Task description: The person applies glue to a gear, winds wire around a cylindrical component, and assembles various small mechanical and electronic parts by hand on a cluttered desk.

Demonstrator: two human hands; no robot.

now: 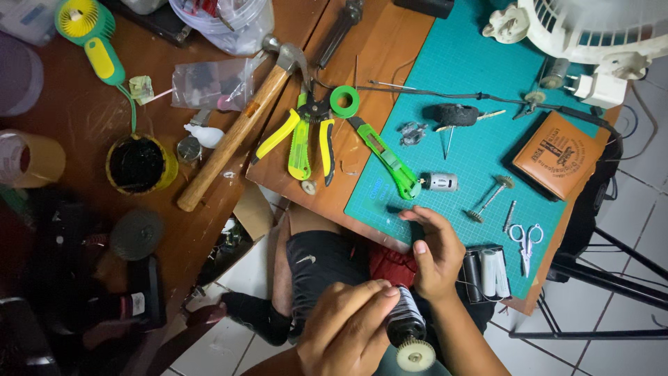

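My left hand [346, 326] grips a small cylindrical motor [406, 322] with a cream plastic gear [415, 354] on its end, held over my lap below the table edge. My right hand [436, 254] touches the same motor from the right, fingers curled, thumb pointing up over the edge of the teal cutting mat [480, 83]. A second small silver motor [440, 182] lies on the mat just above my right hand, beside a green utility knife [386, 159].
On the mat: a black wheel on an axle [456, 114], a gear on a shaft [489, 198], small scissors [526, 241], a battery holder [486, 273], a brown wallet [558, 155]. Wooden table holds a hammer [236, 132], yellow-green pliers [300, 139], green tape roll [344, 101]. White fan [591, 28] top right.
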